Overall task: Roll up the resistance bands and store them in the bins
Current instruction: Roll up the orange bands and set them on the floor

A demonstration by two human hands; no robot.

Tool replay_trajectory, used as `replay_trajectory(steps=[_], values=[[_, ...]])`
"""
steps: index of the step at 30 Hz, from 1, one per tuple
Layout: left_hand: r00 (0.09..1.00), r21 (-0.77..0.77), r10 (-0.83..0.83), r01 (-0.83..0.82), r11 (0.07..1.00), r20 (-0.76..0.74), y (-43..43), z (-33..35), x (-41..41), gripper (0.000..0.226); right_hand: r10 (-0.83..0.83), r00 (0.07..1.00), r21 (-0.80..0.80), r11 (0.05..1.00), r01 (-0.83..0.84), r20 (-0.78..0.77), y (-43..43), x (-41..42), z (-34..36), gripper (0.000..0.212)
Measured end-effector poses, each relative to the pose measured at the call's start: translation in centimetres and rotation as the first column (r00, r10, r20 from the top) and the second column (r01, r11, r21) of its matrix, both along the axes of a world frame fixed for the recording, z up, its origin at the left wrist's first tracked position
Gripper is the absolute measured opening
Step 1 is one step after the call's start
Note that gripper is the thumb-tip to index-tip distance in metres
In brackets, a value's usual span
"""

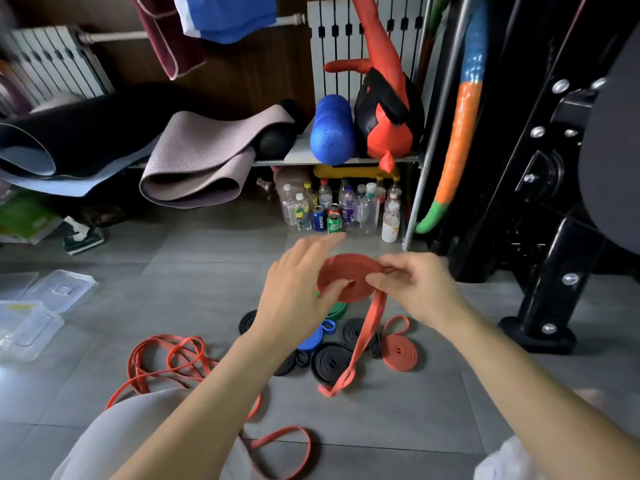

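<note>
The half-wound coil of coral-red flat rubber resistance band (346, 271) is held in the air over the grey tiled floor (450, 410), between the two hands. The left hand (294, 289) grips it from the left, thumb on the face turned toward the person. Its other fingers reach over the far side and are blurred, so I cannot tell how they lie. The right hand (419, 289) pinches the band between thumb and forefinger at the coil's right edge.

The unwound tail (363, 337) leaves the coil just below that pinch. Its long axis slopes down, near and slightly left, and its looped end lies on the floor. The right hand is the nearer one to feed it, and I judge the left will turn the coil to take it up.

The tail crosses a cluster of rolled bands, among them a black rolled coil (330, 363) and a red rolled coil (400, 351), and it may drag them as it rises. Loose red bands (162, 362) lie tangled to the near left. The clear plastic bins (27, 330) sit well apart at the left edge, on the left hand's side, with open floor between. A black machine frame (554, 271) closes off the right.
</note>
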State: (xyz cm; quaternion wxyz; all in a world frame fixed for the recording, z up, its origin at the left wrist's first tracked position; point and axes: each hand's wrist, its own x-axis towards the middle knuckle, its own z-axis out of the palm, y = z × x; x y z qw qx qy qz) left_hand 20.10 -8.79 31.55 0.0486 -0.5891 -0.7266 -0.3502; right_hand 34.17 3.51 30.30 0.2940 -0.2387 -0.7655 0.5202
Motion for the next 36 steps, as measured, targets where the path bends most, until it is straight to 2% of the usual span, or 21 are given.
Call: replay_trajectory(steps=[2, 4, 6, 8, 12, 15, 17, 22, 25, 28, 29, 31, 34, 36], values=[[0.991, -0.087, -0.11, 0.103, 0.991, -0.078, -0.2, -0.3, 0.1, 0.056, 0.03, 0.996, 0.083, 0.996, -0.037, 0.085, -0.3, -0.1, -0.3, 0.03], [0.988, -0.1, -0.155, 0.151, 0.983, -0.028, -0.3, -0.6, 0.1, 0.047, 0.044, 0.995, 0.098, 0.994, -0.053, 0.094, -0.5, -0.2, -0.3, 0.033], [0.979, -0.019, -0.145, 0.149, 0.989, 0.144, -0.2, -0.8, 0.2, 0.041, 0.029, 0.999, 0.028, 0.999, -0.031, 0.045, -0.2, -0.2, 0.1, 0.031], [0.933, 0.05, -0.112, 0.101, 0.994, 0.343, -0.2, -0.4, 0.2, 0.044, 0.027, 1.0, -0.058, 0.998, -0.027, -0.004, 0.0, 0.0, 0.6, 0.025], [0.842, 0.152, -0.096, 0.017, 0.988, 0.532, 0.0, 0.0, 0.3, 0.061, 0.071, 0.994, -0.128, 0.988, -0.081, -0.082, -0.2, 0.1, 1.2, 0.028], [0.691, 0.235, -0.154, -0.023, 0.972, 0.706, 0.0, 0.1, 0.4, 0.055, 0.029, 0.987, -0.179, 0.982, -0.058, -0.158, -0.2, 0.1, 1.4, 0.027], [0.655, 0.232, -0.175, -0.001, 0.973, 0.735, 0.0, 0.2, 0.3, 0.05, 0.001, 0.984, -0.173, 0.984, -0.032, -0.176, -0.1, 0.3, 1.5, 0.025], [0.676, 0.105, -0.121, 0.065, 0.992, 0.727, -0.2, 0.5, -0.1, 0.026, 0.046, 0.995, -0.091, 0.994, -0.054, -0.085, -0.3, 0.6, 1.3, 0.031], [0.612, 0.008, -0.093, 0.14, 0.99, 0.785, -0.5, 0.5, -0.3, 0.022, 0.07, 0.997, -0.045, 0.996, -0.071, -0.019, -0.5, 0.7, 1.2, 0.031], [0.531, -0.021, -0.055, 0.137, 0.99, 0.846, -0.5, 0.5, -0.5, 0.019, 0.075, 0.997, -0.025, 0.997, -0.075, 0.003, -0.3, 0.9, 1.3, 0.033], [0.545, -0.028, -0.052, 0.137, 0.99, 0.837, -0.5, 0.5, -0.5, 0.018, 0.073, 0.997, -0.017, 0.997, -0.073, 0.013, -0.3, 1.0, 1.3, 0.034], [0.664, -0.067, -0.053, 0.154, 0.986, 0.745, -0.4, 0.4, -0.6, 0.024, 0.069, 0.997, -0.015, 0.998, -0.068, 0.038, -0.4, 0.9, 1.1, 0.035], [0.874, -0.172, -0.059, 0.161, 0.972, 0.483, -0.4, -0.3, -0.3, 0.032, 0.069, 0.993, -0.003, 0.998, -0.069, 0.096, -0.7, 0.4, 0.7, 0.033], [0.932, -0.19, -0.061, 0.136, 0.972, 0.358, -0.3, -0.6, 0.0, 0.029, 0.07, 0.992, 0.017, 0.997, -0.073, 0.109, -0.7, 0.3, 0.6, 0.032]])
